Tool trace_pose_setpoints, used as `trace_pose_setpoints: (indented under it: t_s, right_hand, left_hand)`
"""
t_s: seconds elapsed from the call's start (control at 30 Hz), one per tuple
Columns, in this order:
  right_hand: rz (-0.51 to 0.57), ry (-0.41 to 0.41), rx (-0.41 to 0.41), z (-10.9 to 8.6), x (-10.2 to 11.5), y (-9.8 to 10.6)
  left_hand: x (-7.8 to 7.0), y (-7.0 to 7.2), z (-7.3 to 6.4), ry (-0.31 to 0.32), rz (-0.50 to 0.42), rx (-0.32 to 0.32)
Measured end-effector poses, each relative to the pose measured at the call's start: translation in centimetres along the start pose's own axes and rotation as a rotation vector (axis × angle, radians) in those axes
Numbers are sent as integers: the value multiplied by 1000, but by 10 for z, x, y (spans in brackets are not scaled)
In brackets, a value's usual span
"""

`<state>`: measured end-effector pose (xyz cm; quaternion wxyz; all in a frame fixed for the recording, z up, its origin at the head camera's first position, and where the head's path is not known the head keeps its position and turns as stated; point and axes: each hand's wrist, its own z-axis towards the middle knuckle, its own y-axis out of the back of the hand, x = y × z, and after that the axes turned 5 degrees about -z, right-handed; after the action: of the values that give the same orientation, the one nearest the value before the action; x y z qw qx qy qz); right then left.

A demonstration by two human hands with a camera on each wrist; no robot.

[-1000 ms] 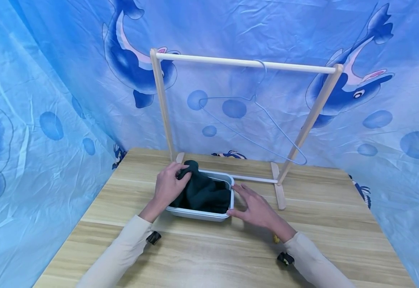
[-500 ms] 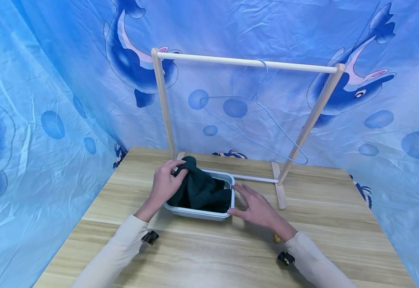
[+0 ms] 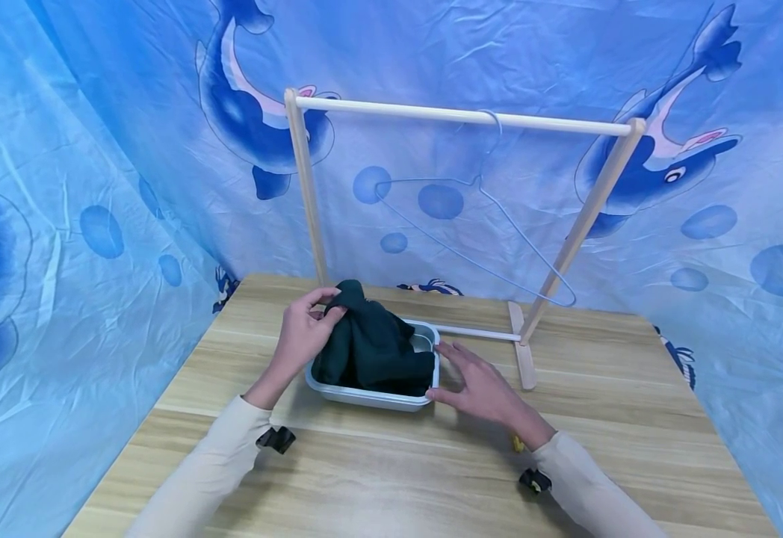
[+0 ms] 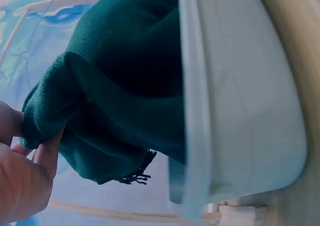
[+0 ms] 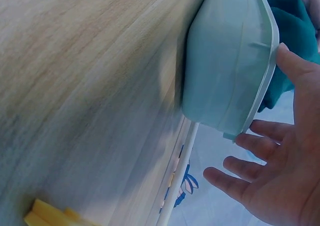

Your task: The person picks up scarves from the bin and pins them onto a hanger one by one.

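Note:
A dark green scarf [image 3: 378, 351], fringed along one edge in the left wrist view, lies bunched in a pale plastic bin [image 3: 378, 400]. My left hand [image 3: 300, 332] pinches a fold of the scarf [image 4: 115, 75] between thumb and fingers and holds it above the bin's left end. At the bin's right end, my right hand [image 3: 479, 385] touches the rim with its thumb and some fingertips. The right wrist view shows that hand [image 5: 280, 161] with fingers spread and fairly straight along the bin [image 5: 225, 60]. The scarf's lower part is hidden inside the bin.
Behind the bin stands a wooden rack [image 3: 593, 217] with a white top bar. A pale blue wire hanger [image 3: 479, 179] hangs from that bar. Near my right wrist a small yellow object [image 5: 55, 216] lies on the wooden table [image 3: 391, 478]. Blue dolphin-print curtains surround the table.
My left hand has moved up and slightly left, lifting the pinched fold of the scarf higher out of the bin. The right hand stays at the rim.

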<state>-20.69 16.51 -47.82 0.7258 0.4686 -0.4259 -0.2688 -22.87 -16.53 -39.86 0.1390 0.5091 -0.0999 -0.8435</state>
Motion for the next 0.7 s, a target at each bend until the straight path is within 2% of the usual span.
trace_pose_setpoints:
  t_s: [0.47,0.7]
  right_hand:
    - [-29,16,-14,0,-1,3]
    - [-40,54,-73,-4,2,18]
  left_hand:
    - [-27,9,8,41,-52,-59]
    - [-37,13,10,10,-69,-76]
